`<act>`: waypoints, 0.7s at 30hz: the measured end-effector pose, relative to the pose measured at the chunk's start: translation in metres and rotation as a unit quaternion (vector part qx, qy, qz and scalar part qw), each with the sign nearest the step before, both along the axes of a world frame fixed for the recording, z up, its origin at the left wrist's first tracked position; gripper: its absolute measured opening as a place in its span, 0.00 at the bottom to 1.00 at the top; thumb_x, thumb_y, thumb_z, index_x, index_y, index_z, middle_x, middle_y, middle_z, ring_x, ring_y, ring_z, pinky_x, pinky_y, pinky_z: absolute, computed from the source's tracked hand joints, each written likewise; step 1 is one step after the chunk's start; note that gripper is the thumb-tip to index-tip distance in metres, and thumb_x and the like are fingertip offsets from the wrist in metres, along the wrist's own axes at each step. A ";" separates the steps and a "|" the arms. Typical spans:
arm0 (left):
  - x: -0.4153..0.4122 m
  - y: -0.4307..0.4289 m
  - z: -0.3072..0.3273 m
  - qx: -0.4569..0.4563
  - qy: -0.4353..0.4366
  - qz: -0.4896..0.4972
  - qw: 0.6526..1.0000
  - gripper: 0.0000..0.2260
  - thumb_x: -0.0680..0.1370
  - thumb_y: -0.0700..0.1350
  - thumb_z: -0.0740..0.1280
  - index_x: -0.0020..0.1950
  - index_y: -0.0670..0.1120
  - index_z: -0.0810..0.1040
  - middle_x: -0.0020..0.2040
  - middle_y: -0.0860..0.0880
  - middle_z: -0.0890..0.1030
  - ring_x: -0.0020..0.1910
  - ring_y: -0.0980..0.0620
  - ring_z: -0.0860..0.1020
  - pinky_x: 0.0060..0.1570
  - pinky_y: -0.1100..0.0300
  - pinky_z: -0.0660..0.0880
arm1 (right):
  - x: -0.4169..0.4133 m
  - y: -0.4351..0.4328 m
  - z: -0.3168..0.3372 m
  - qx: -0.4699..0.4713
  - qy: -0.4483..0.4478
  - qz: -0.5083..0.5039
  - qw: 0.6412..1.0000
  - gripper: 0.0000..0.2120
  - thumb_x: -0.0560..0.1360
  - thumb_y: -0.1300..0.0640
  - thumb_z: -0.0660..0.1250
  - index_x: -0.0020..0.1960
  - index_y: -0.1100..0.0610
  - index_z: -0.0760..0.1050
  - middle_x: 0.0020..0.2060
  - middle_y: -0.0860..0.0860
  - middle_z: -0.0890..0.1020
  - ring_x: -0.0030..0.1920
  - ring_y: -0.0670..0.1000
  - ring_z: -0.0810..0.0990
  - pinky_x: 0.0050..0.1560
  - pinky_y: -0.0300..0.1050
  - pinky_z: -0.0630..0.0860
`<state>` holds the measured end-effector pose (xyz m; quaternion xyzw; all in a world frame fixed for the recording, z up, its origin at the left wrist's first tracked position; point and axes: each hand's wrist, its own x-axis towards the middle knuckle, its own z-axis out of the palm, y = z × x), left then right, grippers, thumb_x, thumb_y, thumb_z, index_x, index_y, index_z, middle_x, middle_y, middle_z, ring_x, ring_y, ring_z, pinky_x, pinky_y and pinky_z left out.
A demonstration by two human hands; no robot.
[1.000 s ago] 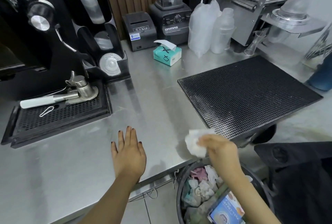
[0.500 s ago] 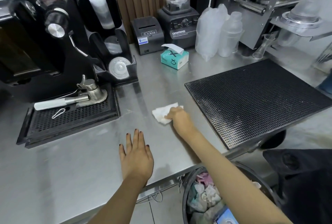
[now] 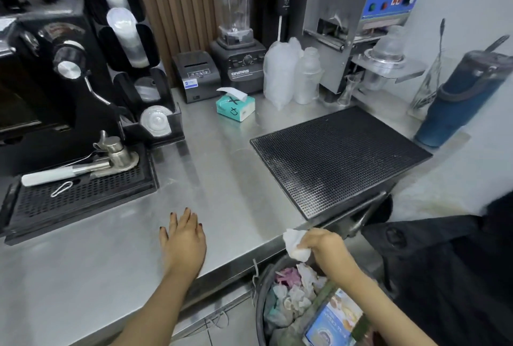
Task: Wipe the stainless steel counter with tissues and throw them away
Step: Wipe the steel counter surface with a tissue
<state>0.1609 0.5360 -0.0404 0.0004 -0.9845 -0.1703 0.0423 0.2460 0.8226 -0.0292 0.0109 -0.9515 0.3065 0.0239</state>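
Two hands: the left hand [image 3: 184, 240] lies flat on the stainless steel counter [image 3: 222, 179], fingers [image 3: 186, 216] straight — the right hand [image 3: 323, 245], past the front edge, grips the crumpled tissue [image 3: 295, 245] just above the bin [image 3: 259, 304], which lies straight below it.

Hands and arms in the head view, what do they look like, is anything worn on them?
The left hand has dark polish on its fingernails and no glove or ring in view. The right hand is also ungloved; its nails are out of sight. Both arms are bare down to the frame's edge, with no sleeve, watch or bracelet showing.
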 end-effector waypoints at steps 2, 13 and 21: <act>0.007 0.000 -0.001 0.034 0.071 -0.072 0.994 0.13 0.75 0.39 0.58 0.50 0.43 0.82 0.53 0.45 0.82 0.55 0.43 0.79 0.61 0.43 0.68 | 0.010 0.005 0.021 -0.046 0.021 -0.096 0.994 0.11 0.69 0.70 0.66 0.41 0.59 0.84 0.38 0.51 0.83 0.41 0.49 0.80 0.44 0.26 0.71; 0.029 0.127 0.108 0.402 -0.186 -0.257 0.859 0.34 0.67 0.41 0.76 0.69 0.48 0.65 0.64 0.55 0.68 0.64 0.57 0.66 0.66 0.59 0.64 | 0.039 0.004 0.114 -0.427 -0.048 -0.205 0.879 0.08 0.73 0.64 0.67 0.40 0.57 0.84 0.32 0.49 0.84 0.32 0.43 0.80 0.30 0.34 0.73; 0.045 0.156 0.149 0.562 -0.234 -0.182 0.772 0.04 0.71 0.34 0.71 0.43 0.38 0.78 0.39 0.43 0.81 0.38 0.48 0.80 0.44 0.53 0.78 | 0.052 0.006 0.144 -0.498 0.002 -0.210 0.841 0.08 0.75 0.61 0.66 0.41 0.62 0.82 0.40 0.58 0.84 0.42 0.55 0.81 0.47 0.51 0.78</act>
